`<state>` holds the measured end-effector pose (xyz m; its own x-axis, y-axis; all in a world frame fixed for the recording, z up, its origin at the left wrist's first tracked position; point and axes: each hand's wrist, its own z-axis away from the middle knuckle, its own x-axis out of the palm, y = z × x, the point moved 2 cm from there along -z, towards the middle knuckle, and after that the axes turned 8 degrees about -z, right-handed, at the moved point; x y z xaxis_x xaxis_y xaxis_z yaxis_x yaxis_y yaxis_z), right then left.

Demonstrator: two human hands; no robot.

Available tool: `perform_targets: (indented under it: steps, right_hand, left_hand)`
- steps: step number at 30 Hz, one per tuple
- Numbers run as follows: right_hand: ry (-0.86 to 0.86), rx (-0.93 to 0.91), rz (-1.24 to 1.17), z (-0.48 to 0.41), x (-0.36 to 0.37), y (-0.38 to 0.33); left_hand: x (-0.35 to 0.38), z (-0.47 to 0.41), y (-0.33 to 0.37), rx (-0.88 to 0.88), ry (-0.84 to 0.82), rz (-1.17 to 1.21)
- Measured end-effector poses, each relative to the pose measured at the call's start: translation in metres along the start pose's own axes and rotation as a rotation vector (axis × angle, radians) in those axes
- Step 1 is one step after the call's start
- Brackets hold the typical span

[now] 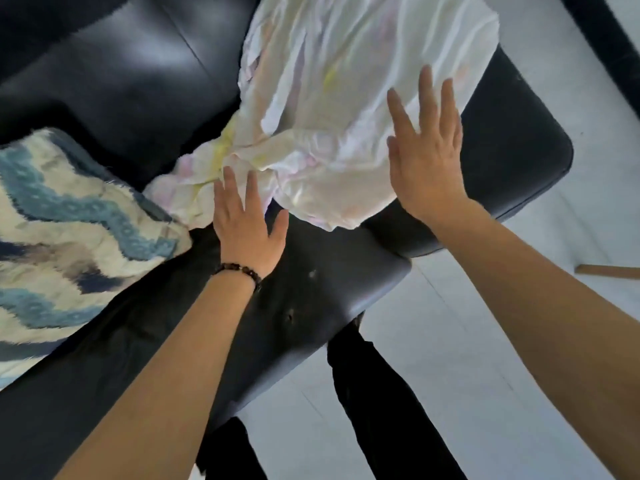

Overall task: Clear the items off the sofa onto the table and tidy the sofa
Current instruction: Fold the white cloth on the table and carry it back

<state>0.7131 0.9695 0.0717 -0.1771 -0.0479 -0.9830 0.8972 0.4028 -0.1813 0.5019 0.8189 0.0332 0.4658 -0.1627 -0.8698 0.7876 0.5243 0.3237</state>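
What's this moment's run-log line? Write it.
left hand: open, at white cloth edge | right hand: open, over cloth edge | cloth: crumpled on black sofa | patterned cushion: on sofa

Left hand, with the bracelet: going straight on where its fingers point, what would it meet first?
The crumpled white cloth on the black sofa. The left hand seems to have its fingertips right at the cloth's edge, though contact is unclear.
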Motion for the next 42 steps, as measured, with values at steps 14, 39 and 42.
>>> perform_targets:
  steps: [14,39,42]
  right_hand:
    - [-0.106,0.101,-0.120,-0.031,0.001,0.076]
    - [-0.224,0.319,-0.676,0.285,-0.239,-0.260]
    - [-0.095,0.275,-0.583,0.288,-0.301,-0.262]
  left_hand:
    - [0.045,-0.059,0.126,0.071,-0.173,0.193]
    - [-0.341,0.320,-0.064,0.308,0.474,0.315]
    - [-0.399,0.333,-0.053,0.402,0.480,0.336]
